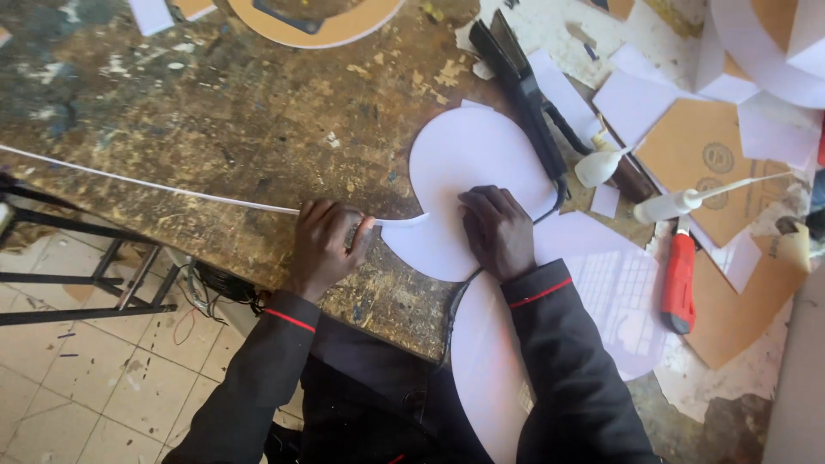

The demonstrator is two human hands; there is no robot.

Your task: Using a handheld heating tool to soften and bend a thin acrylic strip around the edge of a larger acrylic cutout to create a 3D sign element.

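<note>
A white curved sheet piece (464, 163), shaped like two joined round lobes, lies on the worn wooden workbench (232, 112). My right hand (497, 230) presses flat on the sheet near its middle. My left hand (326, 245) is closed on a long thin white strip (146, 185) at the sheet's left edge; the strip runs away to the left across the bench. Both arms wear dark sleeves with a red stripe at the cuff.
A black long tool (524, 90) lies diagonally behind the sheet. To the right are a red-handled cutter (679, 279), two white glue bottles (679, 204), brown card pieces (700, 155) and white offcuts. A round brown disc (326, 26) sits at the far edge. A metal frame (86, 275) stands on the tiled floor, left.
</note>
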